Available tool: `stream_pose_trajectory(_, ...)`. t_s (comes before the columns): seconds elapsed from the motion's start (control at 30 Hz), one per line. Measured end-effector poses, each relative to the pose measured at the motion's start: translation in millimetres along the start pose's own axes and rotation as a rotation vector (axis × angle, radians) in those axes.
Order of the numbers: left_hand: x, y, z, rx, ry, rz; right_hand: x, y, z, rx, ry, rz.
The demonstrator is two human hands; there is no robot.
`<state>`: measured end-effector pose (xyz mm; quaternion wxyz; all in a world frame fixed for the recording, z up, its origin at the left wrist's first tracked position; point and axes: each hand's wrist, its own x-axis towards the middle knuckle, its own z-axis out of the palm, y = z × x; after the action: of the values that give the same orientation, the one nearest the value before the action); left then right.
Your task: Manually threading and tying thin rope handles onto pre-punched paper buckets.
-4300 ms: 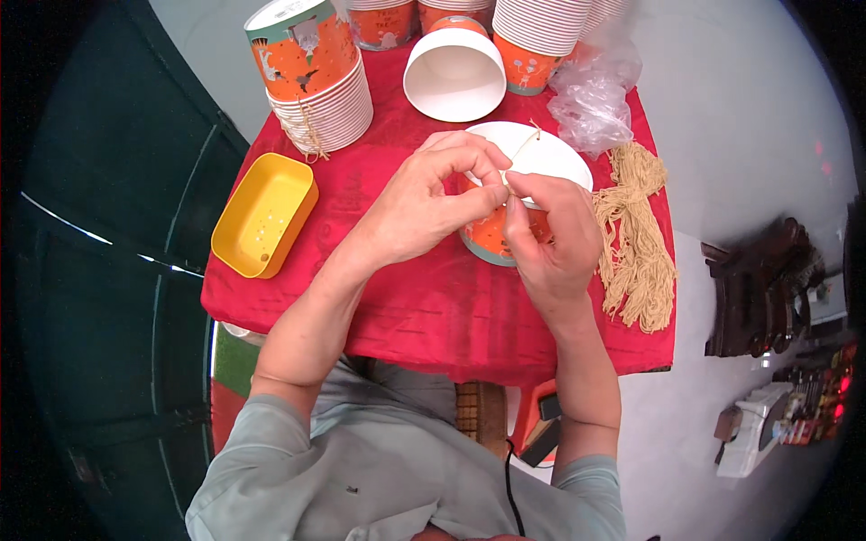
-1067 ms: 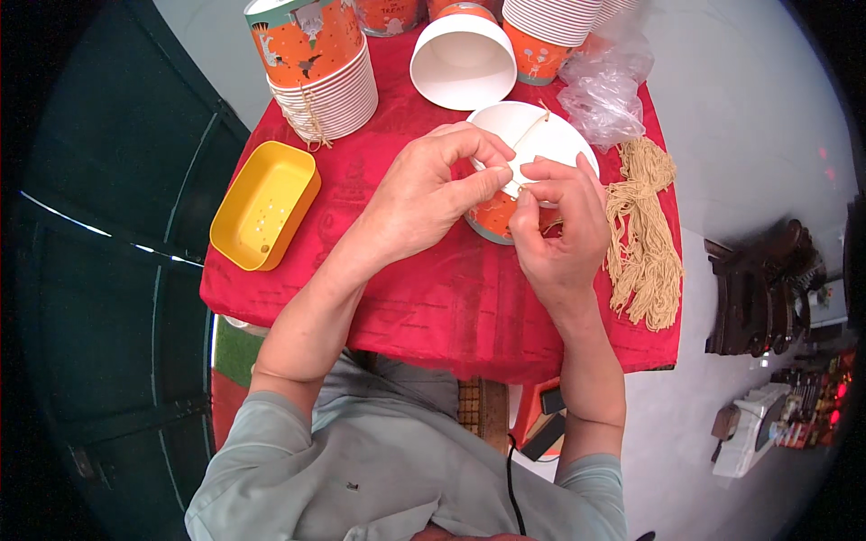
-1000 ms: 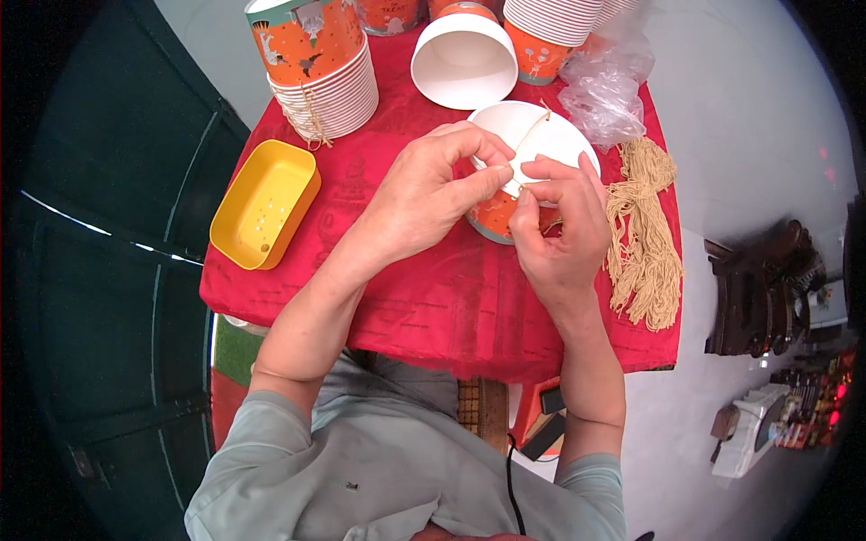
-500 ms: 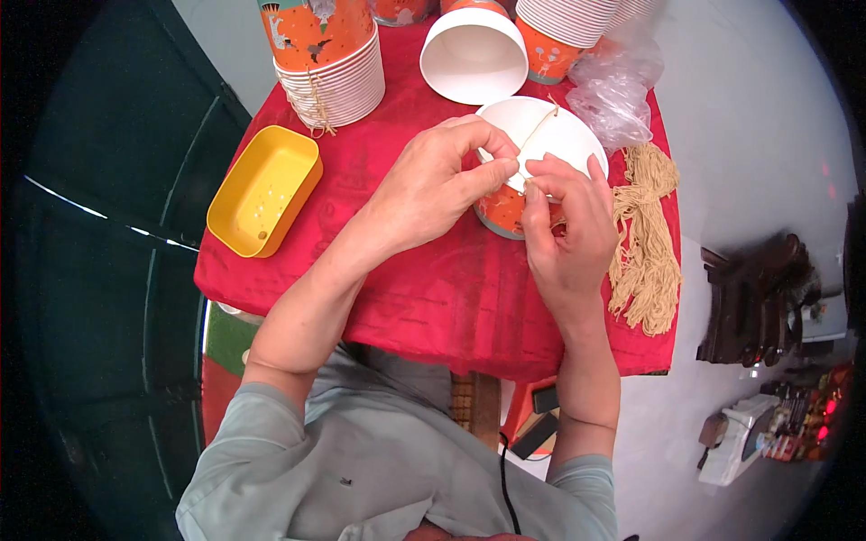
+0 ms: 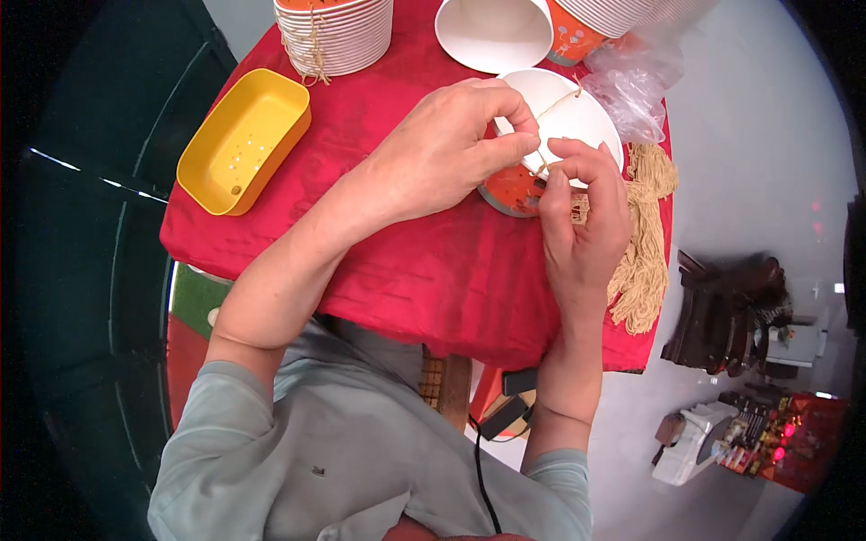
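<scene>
An orange paper bowl with a white inside (image 5: 591, 126) stands on the red cloth between my hands. A thin tan string (image 5: 557, 105) runs across its opening to the near rim. My left hand (image 5: 469, 135) pinches the string between thumb and forefinger above that rim. Close beside it, my right hand (image 5: 591, 198) is closed at the rim, thumb and forefinger together on the string where it forms a small loop or knot. A bundle of tan string (image 5: 645, 234) lies to the right of my right hand, partly behind it.
A yellow tub (image 5: 216, 171) with small bits inside sits at the left. Stacked paper bowls (image 5: 343, 41) with strings hanging stand at the back left. Another white bowl (image 5: 496, 32) lies tipped at the back, near more stacked bowls (image 5: 595, 18) and a clear plastic bag (image 5: 627, 86).
The view has shifted, so the table things sit higher in the picture. Both hands stay at the bowl's near rim, and more of the string's small loop shows between the fingers.
</scene>
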<state>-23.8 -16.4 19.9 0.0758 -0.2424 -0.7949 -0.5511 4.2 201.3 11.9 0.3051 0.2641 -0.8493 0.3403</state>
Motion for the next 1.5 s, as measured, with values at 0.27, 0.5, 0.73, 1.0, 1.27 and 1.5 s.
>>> stream_pose_trajectory(0.27, 2, -9, 6, 0.119, 0.064, 0.101, -1, 2, 1, -0.068, -0.001, -0.070)
stream_pose_trajectory(0.5, 3, -10, 5, 0.176, 0.086, 0.126, -1, 4, 5, -0.086, -0.028, -0.158)
stream_pose_trajectory(0.73, 3, -18, 9, 0.280, 0.136, 0.222, 2, 5, 5, -0.204, -0.055, -0.311)
stream_pose_trajectory(1.0, 1, -16, 10, 0.350, 0.144, 0.239, 2, 8, 6, -0.162, -0.090, -0.330)
stream_pose_trajectory(1.27, 1, -7, -11, 0.181, -0.008, 0.136, 1, 12, 5, -0.052, -0.064, -0.294)
stream_pose_trajectory(1.5, -1, -1, -21, 0.052, -0.163, 0.040, 4, 6, -1, -0.061, -0.055, -0.263)
